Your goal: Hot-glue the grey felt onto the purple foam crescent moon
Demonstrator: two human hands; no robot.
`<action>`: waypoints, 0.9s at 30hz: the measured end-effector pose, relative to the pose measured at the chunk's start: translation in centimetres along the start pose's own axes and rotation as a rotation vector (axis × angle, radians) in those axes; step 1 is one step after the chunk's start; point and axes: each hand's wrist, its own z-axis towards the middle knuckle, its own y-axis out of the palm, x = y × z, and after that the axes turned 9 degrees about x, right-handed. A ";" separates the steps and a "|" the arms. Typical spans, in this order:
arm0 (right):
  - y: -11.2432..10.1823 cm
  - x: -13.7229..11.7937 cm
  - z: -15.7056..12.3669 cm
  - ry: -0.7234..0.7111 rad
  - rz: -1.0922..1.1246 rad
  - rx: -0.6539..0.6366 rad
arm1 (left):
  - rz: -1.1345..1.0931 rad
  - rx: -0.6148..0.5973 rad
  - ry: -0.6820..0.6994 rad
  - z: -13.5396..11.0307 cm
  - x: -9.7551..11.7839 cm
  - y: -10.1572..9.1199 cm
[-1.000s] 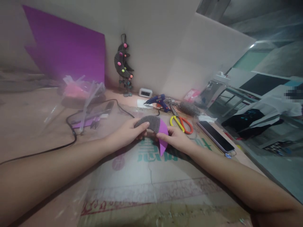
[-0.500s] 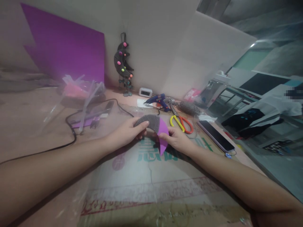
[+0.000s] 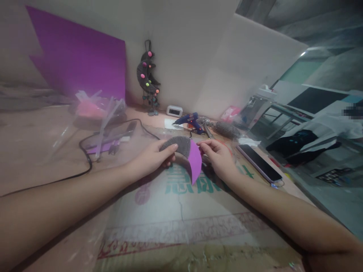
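Observation:
My left hand point(image 3: 166, 152) grips a crescent by its upper left end, thumb on top. The crescent is purple card point(image 3: 195, 162) on its bare right part, with the pointed tip hanging down. Grey yarn point(image 3: 183, 145) is wound closely round the rest of it. Just right of the purple edge is my right hand point(image 3: 214, 153), thumb and forefinger pinched together; whatever lies between them is too small to make out. Behind that hand, scissors point(image 3: 208, 131) are mostly covered. A ball of grey yarn point(image 3: 227, 129) lies farther back.
A blue glue gun point(image 3: 190, 120) rests near a small white clock point(image 3: 174, 110). At right lies a phone point(image 3: 259, 162). A decorated crescent hanging point(image 3: 146, 71) and a purple sheet point(image 3: 85, 53) stand against the wall. A black cord point(image 3: 90, 158) and plastic bags point(image 3: 96, 109) are at left.
My right hand has let go of the purple end and moved up and slightly right, now covering the scissors' handles. The left hand and crescent have hardly moved.

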 end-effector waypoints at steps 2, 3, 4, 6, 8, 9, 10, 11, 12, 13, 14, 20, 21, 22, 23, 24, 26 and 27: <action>0.0 0.0 0.0 -0.013 -0.004 0.017 | 0.003 -0.002 0.004 0.0 0.1 0.0; 0.0 0.0 0.0 -0.013 -0.008 0.022 | 0.005 -0.003 0.006 0.0 0.1 0.0; 0.1 0.0 0.1 -0.014 -0.006 0.024 | 0.005 -0.004 0.006 0.0 0.1 0.0; 0.1 0.2 0.2 -0.034 0.020 0.028 | -0.003 -0.008 0.003 0.0 0.1 -0.1; 0.1 0.6 0.5 -0.068 0.065 0.023 | -0.018 -0.011 0.001 0.1 0.0 -0.1; 0.1 0.8 0.6 -0.086 0.083 0.019 | -0.022 -0.012 -0.001 0.1 -0.1 -0.1; 0.1 1.0 0.7 -0.100 0.090 0.015 | -0.026 -0.012 -0.003 0.1 -0.1 -0.1; 0.0 1.2 0.8 -0.108 0.083 0.007 | -0.026 -0.014 -0.006 0.1 -0.2 0.0; 0.0 1.3 0.8 -0.113 0.068 -0.003 | -0.025 -0.014 -0.010 0.1 -0.2 0.0; -0.1 1.4 0.8 -0.115 0.048 -0.011 | -0.024 -0.018 -0.014 0.1 -0.2 0.0; -0.1 1.4 0.8 -0.115 0.026 -0.020 | -0.023 -0.020 -0.015 0.1 -0.1 0.0; 0.0 0.9 0.4 -0.088 -0.034 -0.048 | -0.022 -0.020 -0.002 0.1 0.0 0.0; 0.0 0.9 0.4 -0.088 -0.035 -0.049 | -0.020 -0.021 -0.002 0.1 0.0 0.0; 0.0 0.9 0.4 -0.092 -0.041 -0.048 | -0.019 -0.022 -0.001 0.1 0.0 0.0; 0.0 0.9 0.4 -0.101 -0.049 -0.047 | -0.018 -0.022 -0.002 0.1 -0.1 0.0; 0.0 0.9 0.4 -0.115 -0.059 -0.047 | -0.019 -0.022 -0.004 0.1 -0.1 0.0; 0.0 1.0 0.4 -0.151 -0.081 -0.049 | -0.027 -0.022 -0.006 0.1 -0.1 0.0; -0.1 1.0 0.4 -0.172 -0.095 -0.050 | -0.028 -0.020 -0.008 0.1 -0.1 0.0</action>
